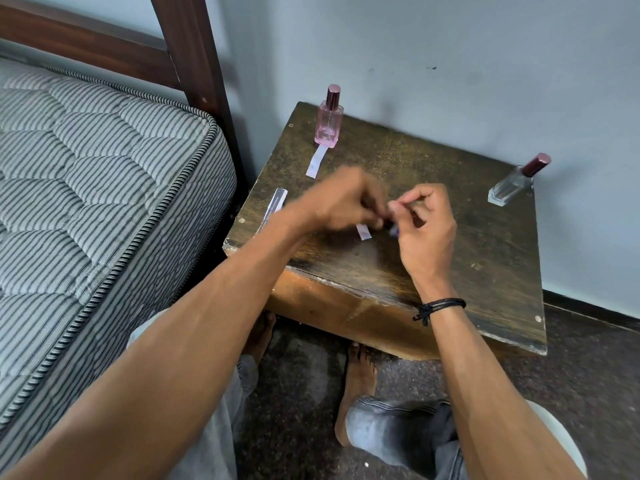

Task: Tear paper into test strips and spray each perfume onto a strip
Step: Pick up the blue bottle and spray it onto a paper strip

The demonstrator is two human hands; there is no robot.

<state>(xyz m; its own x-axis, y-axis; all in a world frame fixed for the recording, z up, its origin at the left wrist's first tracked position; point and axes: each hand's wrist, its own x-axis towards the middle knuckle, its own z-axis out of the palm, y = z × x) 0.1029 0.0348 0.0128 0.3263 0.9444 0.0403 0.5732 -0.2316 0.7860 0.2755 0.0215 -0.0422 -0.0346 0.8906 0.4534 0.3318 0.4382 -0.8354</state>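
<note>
Both hands, left and right, pinch a small paper piece over the table, apparently tearing a strip. One strip lies before the pink bottle, marking its scent.

Quick rundown of what I can see of the person from my feed. Both arms are bare right up to the bottom edge of the view, no sleeves anywhere. Left hand has nothing on it, and it's blurry. Right hand is bare too, but the wrist has a thin black cord bracelet, couple of strands with a little knotted tail sticking out on one side. Lower down I get grey, faded-looking jeans on both legs, and bare feet, no shoes or socks.
</note>
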